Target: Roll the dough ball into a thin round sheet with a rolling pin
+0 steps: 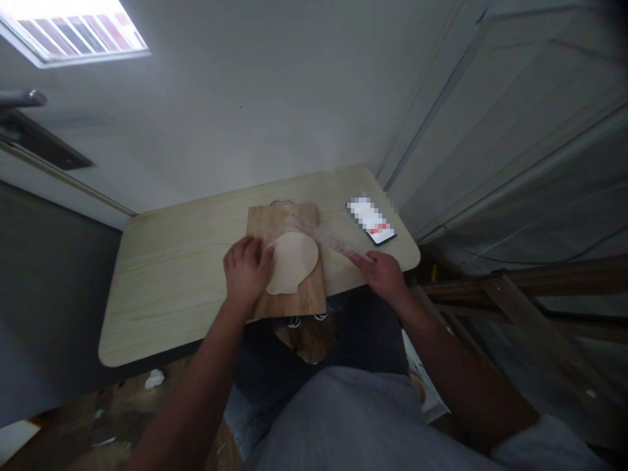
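A flat, rounded sheet of pale dough lies on a wooden cutting board, its lower edge uneven. My left hand is at the dough's left edge, with the thumb on the dough and the fingers curled beside it. In my right hand, to the right of the board, is one end of a thin, pale rolling pin. The pin slants up and left across the dough's upper right edge, and its far end is blurred. Whitish dusting marks the board's upper part.
The board rests on a light wood-grain table against a white wall. A phone with a lit screen lies at the table's right end. Wooden beams stand to the right. Crumpled white paper is on the floor at lower left.
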A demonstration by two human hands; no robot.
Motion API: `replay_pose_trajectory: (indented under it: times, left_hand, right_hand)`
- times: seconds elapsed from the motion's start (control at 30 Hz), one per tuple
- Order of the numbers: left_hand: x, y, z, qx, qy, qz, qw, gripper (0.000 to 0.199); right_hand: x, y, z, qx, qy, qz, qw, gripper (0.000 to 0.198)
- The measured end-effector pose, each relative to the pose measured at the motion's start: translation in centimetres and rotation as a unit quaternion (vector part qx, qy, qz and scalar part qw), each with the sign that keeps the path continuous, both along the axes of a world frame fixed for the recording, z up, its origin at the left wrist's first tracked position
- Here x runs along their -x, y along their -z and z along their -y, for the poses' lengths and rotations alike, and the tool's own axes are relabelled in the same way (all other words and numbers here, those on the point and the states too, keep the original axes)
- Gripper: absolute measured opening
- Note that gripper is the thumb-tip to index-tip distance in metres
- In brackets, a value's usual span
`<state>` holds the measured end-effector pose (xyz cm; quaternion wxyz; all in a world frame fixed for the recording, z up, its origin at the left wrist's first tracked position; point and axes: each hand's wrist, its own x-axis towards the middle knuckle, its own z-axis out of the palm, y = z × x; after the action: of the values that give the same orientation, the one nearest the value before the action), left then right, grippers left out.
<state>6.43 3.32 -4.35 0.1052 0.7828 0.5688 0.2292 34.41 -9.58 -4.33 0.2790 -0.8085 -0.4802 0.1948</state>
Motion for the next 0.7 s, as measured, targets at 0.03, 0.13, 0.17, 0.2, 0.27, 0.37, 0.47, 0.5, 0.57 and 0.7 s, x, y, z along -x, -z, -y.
replay_pose_trajectory:
  times: [0.03, 0.13, 0.17, 0.2, 0.27, 0.37, 0.47, 0.5, 0.57, 0.7]
  left_hand:
    - [0.3, 0.2, 0.4, 0.004, 0.001, 0.001, 1.000, 0.047]
    - [0.4, 0.2, 0.5, 0.023, 0.010, 0.015, 1.000, 0.041]
    - [0.2, 0.1, 0.3, 0.033, 0.014, 0.019, 0.999, 0.039]
    - [0.1, -0.1, 0.2, 0.046, 0.017, 0.027, 0.998, 0.038]
    - [-0.2, -0.6, 0.0, 0.078, 0.014, 0.057, 0.995, 0.038]
    - [-0.5, -1.0, -0.1, 0.128, 0.004, 0.116, 0.985, 0.040]
    - [-0.6, -1.2, -0.1, 0.159, 0.000, 0.178, 0.971, 0.050]
    - [-0.6, -1.3, -0.1, 0.177, 0.000, 0.200, 0.964, 0.053]
    - [-0.7, -1.5, -0.1, 0.233, 0.011, 0.239, 0.943, 0.054]
    - [-0.9, -2.2, 0.1, 0.304, 0.042, 0.283, 0.909, 0.032]
  right_hand:
    - [0.2, 0.1, 0.2, 0.000, -0.002, 0.006, 1.000, 0.066]
    - [0.7, 0.2, 0.2, 0.013, -0.012, 0.032, 0.999, 0.064]
    - [0.9, 0.2, 0.1, 0.017, -0.012, 0.041, 0.999, 0.064]
    - [1.0, 0.2, 0.0, 0.018, -0.009, 0.049, 0.999, 0.064]
    - [1.2, 0.3, 0.0, 0.014, 0.001, 0.054, 0.998, 0.065]
    - [1.2, 0.5, 0.2, -0.009, 0.008, 0.038, 0.999, 0.066]
    - [1.0, 0.8, 0.5, -0.029, 0.012, 0.029, 0.999, 0.065]
    - [1.0, 1.0, 0.6, -0.031, 0.014, 0.031, 0.999, 0.065]
    - [1.0, 1.2, 0.7, -0.031, 0.016, 0.040, 0.999, 0.065]
    - [1.1, 1.5, 0.9, -0.032, 0.013, 0.038, 0.999, 0.064]
